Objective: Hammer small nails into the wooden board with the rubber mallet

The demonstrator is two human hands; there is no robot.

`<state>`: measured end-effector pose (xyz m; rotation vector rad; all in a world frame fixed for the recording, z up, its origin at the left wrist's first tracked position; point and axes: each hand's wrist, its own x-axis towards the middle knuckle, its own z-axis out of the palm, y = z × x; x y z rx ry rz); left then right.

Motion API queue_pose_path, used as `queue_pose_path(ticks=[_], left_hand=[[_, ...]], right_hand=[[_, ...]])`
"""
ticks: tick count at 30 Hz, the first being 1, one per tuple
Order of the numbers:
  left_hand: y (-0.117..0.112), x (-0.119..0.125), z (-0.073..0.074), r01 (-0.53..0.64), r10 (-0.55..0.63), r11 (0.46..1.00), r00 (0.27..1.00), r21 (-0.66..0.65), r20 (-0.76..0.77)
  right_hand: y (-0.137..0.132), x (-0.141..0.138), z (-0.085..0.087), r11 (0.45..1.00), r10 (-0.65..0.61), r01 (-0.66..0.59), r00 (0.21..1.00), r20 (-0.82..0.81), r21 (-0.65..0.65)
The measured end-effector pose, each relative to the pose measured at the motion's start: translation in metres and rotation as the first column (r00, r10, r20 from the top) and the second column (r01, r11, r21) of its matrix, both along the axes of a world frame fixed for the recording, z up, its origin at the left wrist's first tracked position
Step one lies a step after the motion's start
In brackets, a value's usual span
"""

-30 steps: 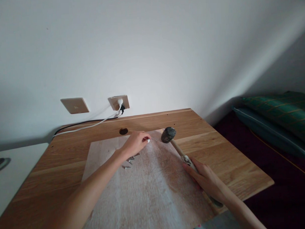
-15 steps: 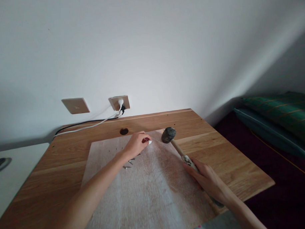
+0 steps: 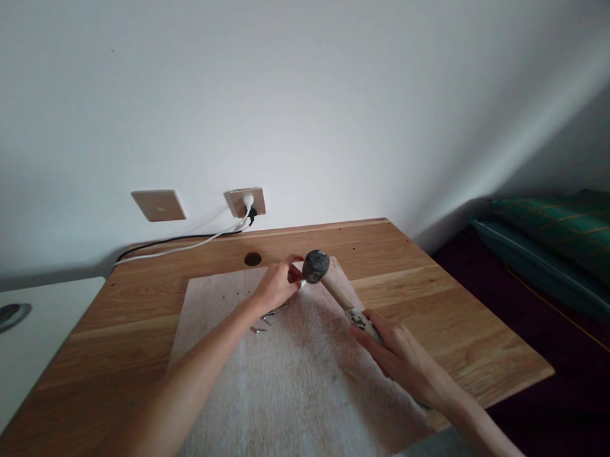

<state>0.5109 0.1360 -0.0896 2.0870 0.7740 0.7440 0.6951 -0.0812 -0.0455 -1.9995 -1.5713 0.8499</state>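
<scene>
My right hand [image 3: 397, 352] is wrapped round the worn, pale handle of a rubber mallet [image 3: 316, 267], whose dark head hangs just right of my left fingertips. With its fingers pinched, my left hand [image 3: 277, 283] holds a small white piece [image 3: 302, 282] at the far part of a pale wooden board [image 3: 271, 396]. The mallet head partly covers that spot, so I cannot tell whether it touches the piece. Several metal nails [image 3: 267, 318] lie loose on the board below my left wrist.
The board lies on a wooden tabletop [image 3: 427, 277] against a white wall. Behind it are a round cable hole [image 3: 253, 259], a socket [image 3: 247, 202] with plugged cables, and a blank plate [image 3: 159, 205]. A white surface [image 3: 49, 351] stands left; cushions [image 3: 566, 246] lie right.
The mallet head has moved left, closer to my left fingertips, as my right hand shifted left. My left hand stays at nearly the same spot on the board, still pinching the white piece.
</scene>
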Motion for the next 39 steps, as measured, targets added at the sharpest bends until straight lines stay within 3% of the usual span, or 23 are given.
queue_pose_path(ticks=[10, 14, 17, 19, 22, 26, 29, 32, 35, 37, 39], left_hand=[[0.0, 0.0, 0.002, -0.003, 0.004, 1.0, 0.999, 0.026, -0.037], [0.001, 0.002, 0.001, -0.004, 0.005, 0.999, 1.0, 0.033, -0.03], [0.002, -0.003, 0.007, 0.031, -0.029, 0.999, 0.998, 0.037, -0.049], [0.001, -0.014, 0.017, 0.091, -0.08, 0.99, 0.991, 0.106, -0.107], [-0.009, -0.037, 0.034, 0.234, -0.132, 0.925, 0.937, 0.3, -0.324], [-0.041, -0.059, 0.046, 0.406, -0.035, 0.78, 0.789, 0.477, -0.614], [-0.068, -0.06, 0.046, 0.497, 0.035, 0.67, 0.721, 0.552, -0.692], [-0.08, -0.057, 0.044, 0.509, 0.063, 0.631, 0.718, 0.585, -0.693], [-0.072, -0.054, 0.04, 0.47, 0.01, 0.672, 0.767, 0.573, -0.641], [-0.056, -0.051, 0.037, 0.376, -0.043, 0.764, 0.84, 0.524, -0.54], [-0.038, -0.048, 0.032, 0.214, -0.051, 0.89, 0.924, 0.403, -0.379]], right_hand=[[0.002, -0.003, 0.001, 1.0, 0.009, -0.008, 0.999, 0.035, -0.029], [0.005, -0.005, -0.002, 0.999, 0.006, -0.011, 0.995, 0.102, 0.046], [0.003, -0.005, -0.001, 0.998, 0.006, -0.012, 0.995, 0.103, 0.061], [-0.001, -0.002, 0.001, 0.999, -0.024, 0.022, 0.997, 0.07, 0.031], [-0.013, 0.005, 0.001, 0.995, -0.096, 0.096, 0.995, 0.019, -0.009], [-0.031, 0.015, -0.007, 0.985, -0.171, 0.17, 0.985, -0.02, -0.035], [-0.038, 0.017, -0.012, 0.983, -0.175, 0.173, 0.984, -0.023, -0.055], [-0.039, 0.014, -0.011, 0.984, -0.162, 0.159, 0.987, -0.022, -0.078], [-0.038, 0.012, -0.01, 0.983, -0.154, 0.151, 0.988, -0.027, -0.106], [-0.037, 0.012, -0.011, 0.98, -0.162, 0.158, 0.986, -0.027, -0.121], [-0.038, 0.013, -0.014, 0.981, -0.164, 0.16, 0.986, -0.027, -0.113]])
